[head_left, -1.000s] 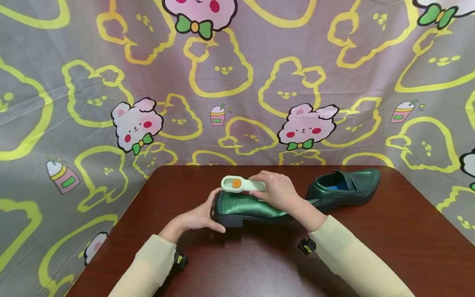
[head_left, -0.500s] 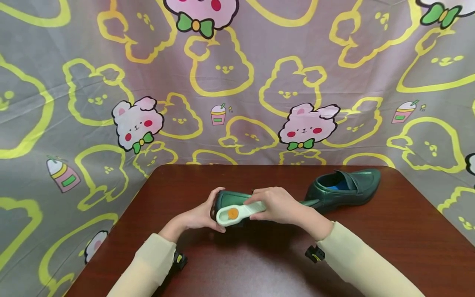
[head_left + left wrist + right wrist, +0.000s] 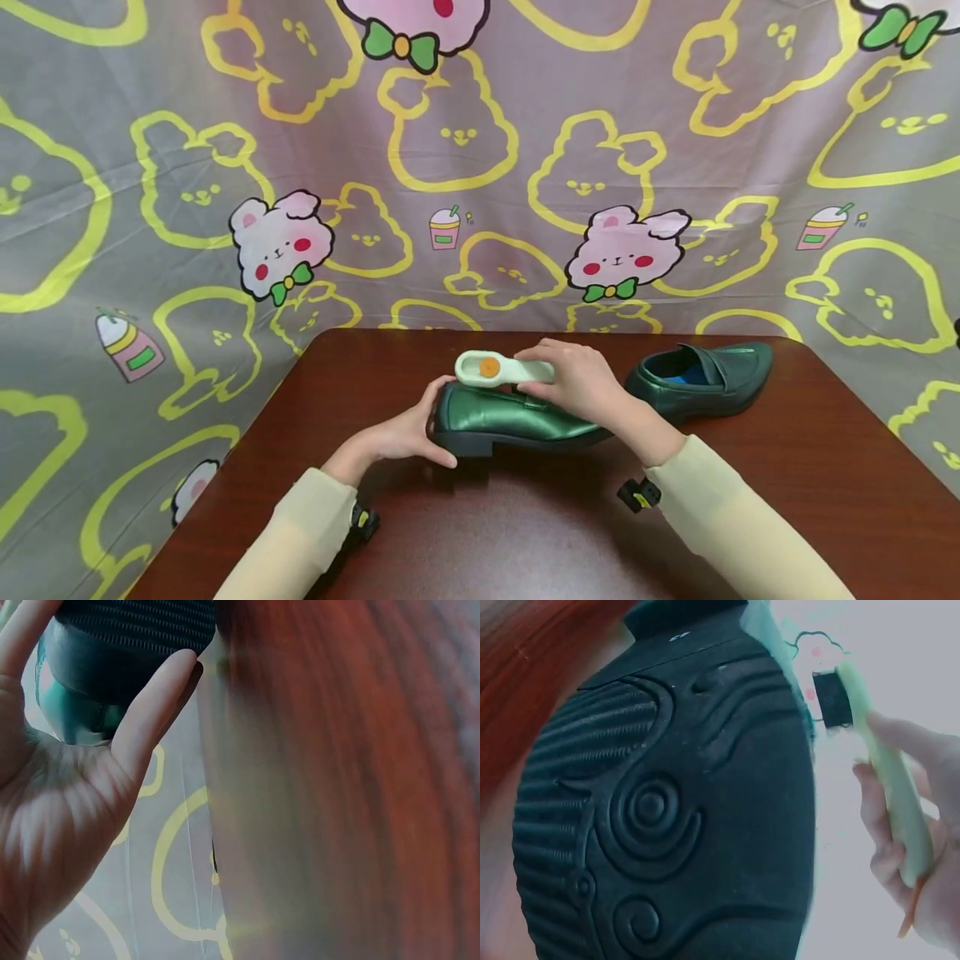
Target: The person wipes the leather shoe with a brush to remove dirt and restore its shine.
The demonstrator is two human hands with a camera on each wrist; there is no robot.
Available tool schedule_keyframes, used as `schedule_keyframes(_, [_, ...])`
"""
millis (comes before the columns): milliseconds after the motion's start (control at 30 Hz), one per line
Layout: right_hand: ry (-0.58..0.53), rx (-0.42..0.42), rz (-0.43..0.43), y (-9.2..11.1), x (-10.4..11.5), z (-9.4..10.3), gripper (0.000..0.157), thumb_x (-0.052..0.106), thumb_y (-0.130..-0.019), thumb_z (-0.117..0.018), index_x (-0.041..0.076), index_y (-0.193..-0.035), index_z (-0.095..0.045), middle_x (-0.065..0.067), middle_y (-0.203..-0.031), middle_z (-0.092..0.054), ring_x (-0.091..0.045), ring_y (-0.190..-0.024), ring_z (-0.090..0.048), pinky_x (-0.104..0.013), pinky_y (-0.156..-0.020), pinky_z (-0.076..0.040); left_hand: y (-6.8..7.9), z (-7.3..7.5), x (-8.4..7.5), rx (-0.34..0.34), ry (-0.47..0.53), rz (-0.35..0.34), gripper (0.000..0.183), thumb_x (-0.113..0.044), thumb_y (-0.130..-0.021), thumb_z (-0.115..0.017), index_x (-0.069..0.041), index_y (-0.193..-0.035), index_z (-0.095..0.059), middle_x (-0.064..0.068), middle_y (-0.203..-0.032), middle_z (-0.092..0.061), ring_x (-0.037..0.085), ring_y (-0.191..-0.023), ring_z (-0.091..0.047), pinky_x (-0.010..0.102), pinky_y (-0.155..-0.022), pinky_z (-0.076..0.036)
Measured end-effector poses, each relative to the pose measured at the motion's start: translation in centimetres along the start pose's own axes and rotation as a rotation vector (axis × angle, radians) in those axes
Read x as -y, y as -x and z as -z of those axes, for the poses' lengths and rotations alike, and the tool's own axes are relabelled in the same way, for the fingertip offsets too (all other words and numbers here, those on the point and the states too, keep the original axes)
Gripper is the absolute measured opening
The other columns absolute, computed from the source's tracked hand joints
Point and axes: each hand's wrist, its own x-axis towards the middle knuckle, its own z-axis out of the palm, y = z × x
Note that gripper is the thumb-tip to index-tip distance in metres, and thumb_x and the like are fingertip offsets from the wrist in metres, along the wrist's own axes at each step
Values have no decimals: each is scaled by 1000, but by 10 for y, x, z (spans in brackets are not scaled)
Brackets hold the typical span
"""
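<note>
A glossy dark green loafer (image 3: 495, 415) is tilted over the table, its heel toward the left. My left hand (image 3: 401, 433) grips it round the heel, thumb against the underside; the left wrist view shows the ridged heel (image 3: 135, 645) in that grasp. In my right hand (image 3: 581, 383) is a pale green shoe brush (image 3: 472, 369) with an orange dot, just above the shoe's upper side. Its dark bristles (image 3: 832, 699) show in the right wrist view, beside the patterned black sole (image 3: 735, 787). The shoe's toe end is partly hidden behind the right forearm.
A second green loafer (image 3: 738, 379) with a blue insole stands at the back right of the reddish-brown wooden table (image 3: 525, 525). Behind the table hangs a cloth (image 3: 510, 150) printed with cartoon bears.
My right hand swept the brush down over the shoe's near side, then lifted it back above the upper edge. My left hand keeps its grip on the heel.
</note>
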Motion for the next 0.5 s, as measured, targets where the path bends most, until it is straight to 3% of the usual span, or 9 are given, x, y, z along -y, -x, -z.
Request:
schedule_keyframes(167, [-117, 159, 135, 6, 9, -1, 36, 40, -71, -74, 26, -104, -66, 17, -87, -57, -1, -69, -48, -21, -59, -41, 1, 0, -1, -5, 20, 8, 110, -8, -63, -82, -29, -136, -3, 10, -129, -30, 23, -114, -38, 35, -90, -36])
schedule_keyframes(300, [-126, 255, 193, 11, 13, -4, 36, 41, -71, -73, 26, -104, -66, 16, -86, -55, -2, -69, -48, -21, -59, -41, 0, 0, -1, -6, 8, 11, 110, -10, -61, -83, -33, -135, -5, 10, -125, -33, 24, -110, -40, 35, -88, -36])
schedule_keyframes(400, [-115, 258, 165, 12, 9, -5, 36, 40, -71, -74, 26, -103, -66, 16, -86, -56, -2, -69, -48, -20, -59, -41, 0, 0, -1, -2, 6, 13, 109, -11, -62, -83, -33, -135, -5, 10, -125, -33, 23, -111, -40, 35, -89, -37])
schedule_keyframes(500, [-85, 192, 111, 10, 2, -4, 36, 41, -72, -73, 26, -104, -66, 16, -87, -57, -1, -68, -48, -20, -56, -40, -1, 0, -1, 1, 17, 15, 109, -10, -63, -82, -29, -137, -3, 10, -128, -32, 24, -113, -39, 35, -89, -37])
